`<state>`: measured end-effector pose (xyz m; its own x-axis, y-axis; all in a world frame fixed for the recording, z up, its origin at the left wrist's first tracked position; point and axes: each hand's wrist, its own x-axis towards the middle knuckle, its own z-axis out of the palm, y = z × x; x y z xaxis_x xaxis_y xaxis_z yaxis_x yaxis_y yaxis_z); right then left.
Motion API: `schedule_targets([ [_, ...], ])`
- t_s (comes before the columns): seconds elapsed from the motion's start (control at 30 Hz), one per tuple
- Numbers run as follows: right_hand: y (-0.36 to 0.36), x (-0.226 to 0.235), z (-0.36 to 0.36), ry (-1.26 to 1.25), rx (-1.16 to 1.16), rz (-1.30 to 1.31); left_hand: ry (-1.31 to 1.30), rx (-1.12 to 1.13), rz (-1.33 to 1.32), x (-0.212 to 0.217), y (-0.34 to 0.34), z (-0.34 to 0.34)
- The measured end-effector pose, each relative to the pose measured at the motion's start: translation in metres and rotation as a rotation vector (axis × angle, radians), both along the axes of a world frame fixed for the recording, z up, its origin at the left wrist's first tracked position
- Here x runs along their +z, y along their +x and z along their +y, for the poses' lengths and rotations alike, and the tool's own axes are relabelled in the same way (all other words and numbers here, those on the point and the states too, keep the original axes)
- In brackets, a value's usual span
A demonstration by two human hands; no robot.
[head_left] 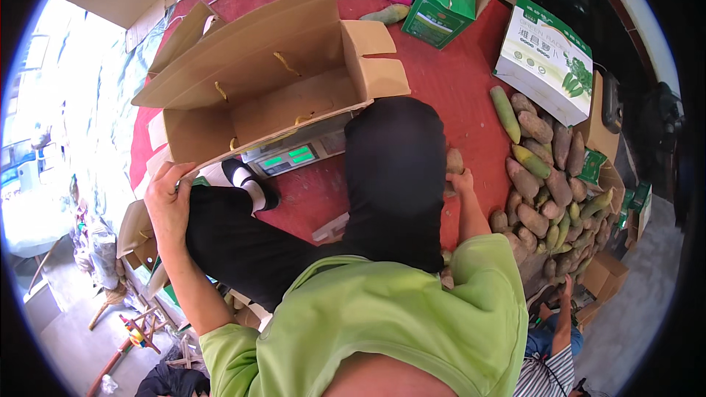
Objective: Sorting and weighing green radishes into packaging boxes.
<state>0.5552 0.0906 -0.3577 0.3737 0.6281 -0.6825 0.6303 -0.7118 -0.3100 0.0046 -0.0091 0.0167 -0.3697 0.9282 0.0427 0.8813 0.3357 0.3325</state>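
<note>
We look down on a red mat (448, 81) spread over the floor, daylight washing out the far left and grey concrete showing at the lower right. The mat carries everything here.

The largest thing on it is the open brown carton (257, 88), lying on its side near the mat's left edge with its mouth facing us and its flaps spread. It rests on a scale (294, 156) whose green display peeks out beneath its lower edge. Along the mat's right edge lies a heap of tubers (548, 191), brown mixed with green, running from a white-and-green box (543, 59) down toward the lower right corner. A smaller green box (441, 11) stands at the far edge.

Our left hand (168, 195) is curled over the carton's near left corner, gripping the cardboard lip. Our right hand (462, 179) sits just past the dark knee, closed on a single brown tuber (454, 160) that stands roughly upright above the fingers.

That tuber lies to the right of the carton, with the knee between them; the carton's mouth opens up and to the left of the right hand. The right hand is the nearer one to the heap, the left to the carton.

Another person's arm (565, 320) shows at the lower right.
</note>
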Motion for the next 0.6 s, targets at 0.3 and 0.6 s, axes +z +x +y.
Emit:
schedule_targets([
  [0.3,-0.028,0.099,0.045,0.318,0.008,0.494,0.083,0.052,-0.123,-0.006,-0.021,-0.018],
  [0.6,-0.145,0.357,0.133,0.743,0.506,0.581,0.088,-0.023,0.092,-0.012,-0.013,-0.026],
])
